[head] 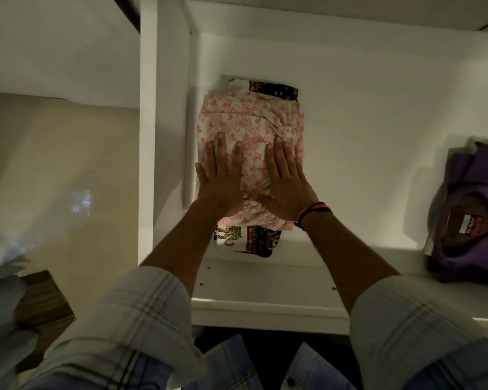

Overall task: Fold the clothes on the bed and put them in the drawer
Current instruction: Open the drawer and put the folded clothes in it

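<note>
A folded pink floral garment [248, 122] lies in the open white drawer [364, 136], stacked on a folded black-and-white elephant-print garment [248, 237] whose ends show above and below it. My left hand [220, 178] and my right hand [286, 181] both rest flat, palms down and fingers spread, on the near half of the pink garment. Neither hand grips anything. The stack sits against the drawer's left wall.
A folded purple garment with a label [473, 215] lies at the drawer's right side. The drawer's white front edge [265, 313] is near my legs. A brown box [43, 305] stands on the tiled floor to the left.
</note>
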{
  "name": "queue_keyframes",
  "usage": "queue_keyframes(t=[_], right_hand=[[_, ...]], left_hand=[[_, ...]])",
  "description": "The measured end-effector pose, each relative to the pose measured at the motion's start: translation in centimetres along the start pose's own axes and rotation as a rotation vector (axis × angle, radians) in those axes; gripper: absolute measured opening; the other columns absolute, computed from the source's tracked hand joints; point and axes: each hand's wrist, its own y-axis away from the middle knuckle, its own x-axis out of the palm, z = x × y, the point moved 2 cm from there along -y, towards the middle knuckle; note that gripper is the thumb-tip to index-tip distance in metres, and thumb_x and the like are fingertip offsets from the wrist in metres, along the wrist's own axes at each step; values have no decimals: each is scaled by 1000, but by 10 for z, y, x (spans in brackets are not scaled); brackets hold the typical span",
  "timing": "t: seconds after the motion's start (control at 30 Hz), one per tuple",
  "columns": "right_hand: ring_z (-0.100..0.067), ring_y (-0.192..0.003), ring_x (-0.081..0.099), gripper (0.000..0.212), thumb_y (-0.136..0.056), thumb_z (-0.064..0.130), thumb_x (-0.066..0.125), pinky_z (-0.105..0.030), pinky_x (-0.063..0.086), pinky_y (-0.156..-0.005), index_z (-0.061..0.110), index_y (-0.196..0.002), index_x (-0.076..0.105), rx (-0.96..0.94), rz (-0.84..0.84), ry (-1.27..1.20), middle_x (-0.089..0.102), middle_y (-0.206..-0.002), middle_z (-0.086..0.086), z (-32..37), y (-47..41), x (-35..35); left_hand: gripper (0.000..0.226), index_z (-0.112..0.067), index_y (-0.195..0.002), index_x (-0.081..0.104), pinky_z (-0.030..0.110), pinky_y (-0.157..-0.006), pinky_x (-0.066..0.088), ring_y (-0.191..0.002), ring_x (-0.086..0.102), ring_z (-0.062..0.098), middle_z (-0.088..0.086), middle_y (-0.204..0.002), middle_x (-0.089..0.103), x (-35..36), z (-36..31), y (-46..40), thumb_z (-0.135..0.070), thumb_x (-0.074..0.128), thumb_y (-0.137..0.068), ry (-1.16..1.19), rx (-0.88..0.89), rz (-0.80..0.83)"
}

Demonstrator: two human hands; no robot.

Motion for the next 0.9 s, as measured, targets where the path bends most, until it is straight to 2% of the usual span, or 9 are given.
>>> queue_keyframes(t=[0.13,0.37,0.5,0.67,0.7,0.77,0.8,0.87,0.9], right_hand=[[-27,-153,-4,103,-90,52,61,-47,9,-124,8,-157,-4,6,19,-122,-7,-165,-13,3,9,-28],[-32,-149,22,92,-93,35,64,-46,29,-118,7,-158,5,49,22,-212,10,-165,-15,9,59,-55],[-32,-149,22,92,-92,33,66,-48,29,-118,6,-157,6,32,-46,-218,11,-164,-15,-5,115,-79],[-32,-149,22,88,-94,32,64,-50,28,-117,9,-157,7,60,-70,-257,13,-165,-12,-22,144,-79],[-32,-148,23,87,-94,32,63,-49,29,-117,9,-157,9,35,-92,-236,14,-164,-12,-39,175,-85],[-33,-147,25,85,-94,33,62,-48,29,-117,9,-157,11,41,-86,-226,18,-163,-13,-41,170,-85],[-33,-147,25,83,-95,34,61,-47,29,-117,8,-157,12,14,-115,-211,20,-163,-14,-61,203,-89],[-32,-146,27,80,-96,35,60,-46,29,-117,8,-156,14,24,-107,-198,24,-161,-14,-57,197,-93],[-33,-145,29,79,-96,36,59,-46,30,-116,9,-156,15,15,-117,-180,26,-160,-14,-78,234,-93]], left_hand=[[111,-16,-153,-18,64,-117,0,-144,-26,41,18,-156,-32,-16,-8,7,-52,63,-87,16,-9,65],[101,-8,-154,-10,57,-119,7,-148,-10,42,23,-159,-19,-35,-43,48,-48,59,-92,72,-37,129],[101,-6,-154,-5,57,-119,13,-148,-1,42,23,-160,-10,-49,-90,91,-45,63,-90,77,12,17],[107,-8,-155,1,57,-117,19,-148,10,41,20,-162,6,-35,-107,103,-51,68,-83,99,-2,-19],[105,-8,-155,3,55,-118,20,-148,11,40,19,-162,8,-24,-138,124,-51,67,-84,88,-4,-46],[99,-6,-155,6,50,-119,20,-148,13,38,19,-161,12,-26,-137,123,-47,65,-88,108,-44,-21],[96,-5,-155,9,48,-119,22,-147,17,38,19,-161,15,-11,-171,145,-46,65,-88,91,-27,-57],[92,-5,-154,15,47,-117,26,-143,25,38,19,-158,23,-17,-167,141,-47,64,-89,103,-35,-81],[90,-4,-153,16,46,-116,27,-143,27,38,20,-157,25,2,-200,165,-47,63,-90,83,-33,-93]])
